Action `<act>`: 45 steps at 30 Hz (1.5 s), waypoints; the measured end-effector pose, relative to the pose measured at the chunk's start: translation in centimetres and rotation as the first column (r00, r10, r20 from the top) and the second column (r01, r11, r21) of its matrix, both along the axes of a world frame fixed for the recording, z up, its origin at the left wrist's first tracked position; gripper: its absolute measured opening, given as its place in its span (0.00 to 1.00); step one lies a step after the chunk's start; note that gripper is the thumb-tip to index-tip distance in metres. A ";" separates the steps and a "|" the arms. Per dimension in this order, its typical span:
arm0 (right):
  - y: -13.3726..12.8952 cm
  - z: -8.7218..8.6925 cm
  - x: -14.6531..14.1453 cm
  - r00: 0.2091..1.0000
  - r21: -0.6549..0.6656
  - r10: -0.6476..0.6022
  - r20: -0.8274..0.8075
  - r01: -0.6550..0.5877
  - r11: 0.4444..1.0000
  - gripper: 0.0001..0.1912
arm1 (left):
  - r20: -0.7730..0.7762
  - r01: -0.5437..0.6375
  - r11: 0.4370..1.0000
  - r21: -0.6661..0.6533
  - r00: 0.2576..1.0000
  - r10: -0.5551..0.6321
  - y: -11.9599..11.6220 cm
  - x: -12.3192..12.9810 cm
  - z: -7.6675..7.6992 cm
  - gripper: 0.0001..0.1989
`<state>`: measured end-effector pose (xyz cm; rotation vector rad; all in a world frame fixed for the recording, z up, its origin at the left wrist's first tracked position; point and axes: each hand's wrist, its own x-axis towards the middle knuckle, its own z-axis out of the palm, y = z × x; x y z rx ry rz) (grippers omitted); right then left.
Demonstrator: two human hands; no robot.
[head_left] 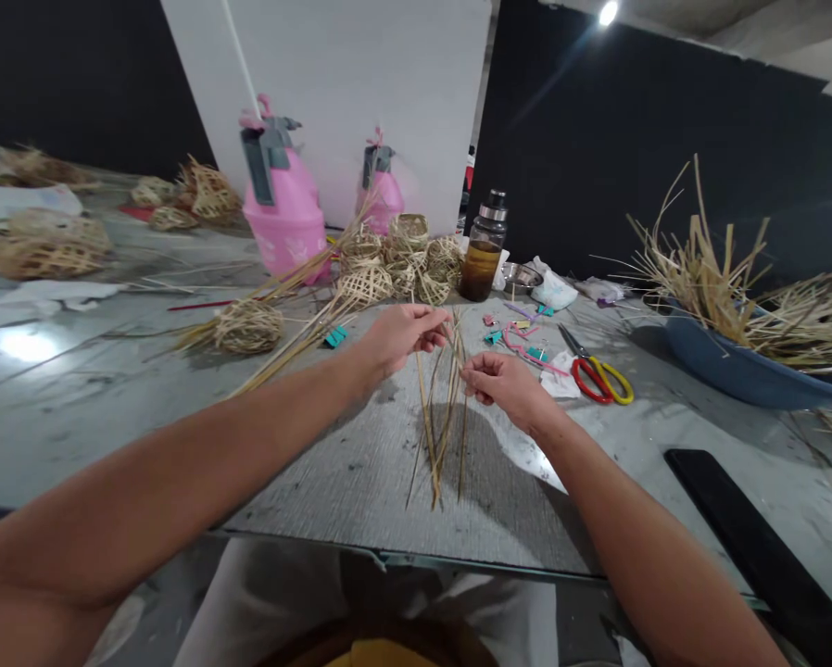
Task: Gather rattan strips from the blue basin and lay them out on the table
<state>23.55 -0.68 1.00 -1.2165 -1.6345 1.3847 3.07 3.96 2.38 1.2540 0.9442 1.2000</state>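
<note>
Several thin tan strips (434,445) hang in a loose bundle between my two hands, their lower ends fanning down over the grey table board. My left hand (416,335), at the upper left of the bundle, pinches the strips near their tops. Slightly lower on the right, my right hand (491,378) has thumb and fingertips closed on the strips. Where the strips cross between the fingertips is too small to make out clearly.
Woven balls (406,255) and a dark bottle (484,250) stand behind my hands. Pink sprayers (287,218) are at the back left. Scissors (600,375), clips (537,354) and a blue basin of strips (742,366) lie right. A black bar (742,519) rests near the front edge.
</note>
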 end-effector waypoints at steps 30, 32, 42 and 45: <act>-0.4 0.6 1.1 0.930 -0.094 0.345 0.127 -0.335 0.938 0.08 | 0.108 -0.246 0.967 -0.062 0.962 0.251 3.8 -4.8 1.3 0.08; -0.4 0.7 1.1 0.930 -0.083 0.339 0.138 -0.331 0.940 0.07 | 0.119 -0.251 0.965 -0.072 0.959 0.258 3.8 -5.0 1.2 0.08; 0.6 0.9 2.8 0.817 0.279 -0.063 0.573 -0.122 0.952 0.05 | 0.199 -0.316 0.947 -0.058 0.926 0.321 3.9 -5.9 1.8 0.12; 1.4 0.6 3.6 0.655 0.402 -0.255 0.711 -0.081 0.912 0.08 | 0.214 -0.319 0.946 -0.052 0.922 0.323 3.3 -5.4 1.5 0.13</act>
